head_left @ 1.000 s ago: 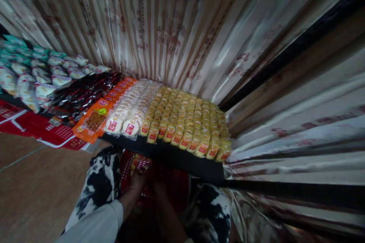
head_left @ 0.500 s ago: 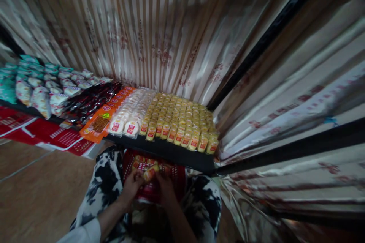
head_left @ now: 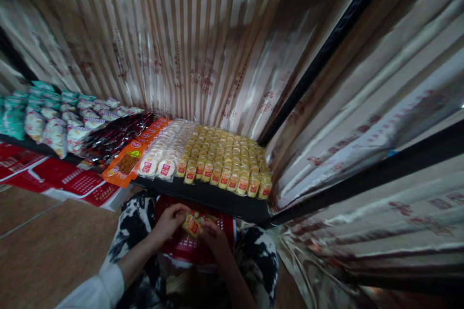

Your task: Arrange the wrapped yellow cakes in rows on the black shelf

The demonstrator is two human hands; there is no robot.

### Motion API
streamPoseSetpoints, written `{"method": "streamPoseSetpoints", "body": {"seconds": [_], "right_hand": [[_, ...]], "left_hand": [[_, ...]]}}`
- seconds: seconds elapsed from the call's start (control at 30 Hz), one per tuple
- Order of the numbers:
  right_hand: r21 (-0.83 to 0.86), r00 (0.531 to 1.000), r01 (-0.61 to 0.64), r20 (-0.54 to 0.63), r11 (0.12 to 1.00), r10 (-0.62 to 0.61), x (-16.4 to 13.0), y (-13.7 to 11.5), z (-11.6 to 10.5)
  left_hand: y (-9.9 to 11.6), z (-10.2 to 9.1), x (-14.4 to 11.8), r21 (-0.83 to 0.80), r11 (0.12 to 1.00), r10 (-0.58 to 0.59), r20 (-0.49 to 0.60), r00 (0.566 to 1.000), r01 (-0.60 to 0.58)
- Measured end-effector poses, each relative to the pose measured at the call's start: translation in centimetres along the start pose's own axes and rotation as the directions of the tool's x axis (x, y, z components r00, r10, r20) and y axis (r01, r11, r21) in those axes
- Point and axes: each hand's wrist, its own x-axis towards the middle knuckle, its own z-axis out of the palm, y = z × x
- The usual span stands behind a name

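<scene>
A small yellow snack packet [head_left: 191, 226] with a red-and-orange label is held tilted between my two hands, above a red plastic basket [head_left: 229, 232] in my lap. My left hand [head_left: 173, 218] is closed at the packet's upper left side, fingers bent over. From the right, my right hand [head_left: 213, 235] grips the other end, its fingers partly in shadow. More yellow packets lie in the basket, partly hidden by the hands. Just beyond stands a black shelf [head_left: 217, 201] bearing rows of matching yellow packets [head_left: 224, 159].
Left along the shelf lie white round packets [head_left: 166, 169], an orange packet [head_left: 125, 161], dark red packets [head_left: 119, 133] and several white and green bags [head_left: 54, 130]. Black posts [head_left: 308, 75] and a striped curtain [head_left: 203, 43] close off the back and right. Red cartons [head_left: 78, 181] sit below the shelf.
The packet has turned so its label end tips down to the right. My left hand's fingers have shifted up along it. The view has tilted slightly.
</scene>
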Motion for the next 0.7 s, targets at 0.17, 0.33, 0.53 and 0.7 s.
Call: {"method": "streamPoseSetpoints", "body": {"seconds": [0.17,0.33,0.53,0.7], "right_hand": [[-0.178,0.989,0.14,0.074,0.974,-0.128,-0.6,-2.2,0.2],[-0.419,0.955,0.291,0.079,0.86,-0.285,-0.5,-4.8,0.2],[-0.455,0.956,0.282,0.058,0.845,-0.288,0.4,-5.3,0.9],[-0.384,0.959,0.236,-0.054,0.893,-0.277,2.4,-5.6,1.3]], "left_hand": [[1.1,0.3,1.1,0.081,0.981,0.168,0.112,0.979,-0.177],[1.9,0.7,1.9,0.203,0.929,0.281,0.155,0.947,-0.309],[2.6,0.9,2.3,0.164,0.936,0.287,0.15,0.946,-0.311],[2.8,0.8,2.7,0.075,0.952,0.302,-0.053,0.952,-0.298]]}}
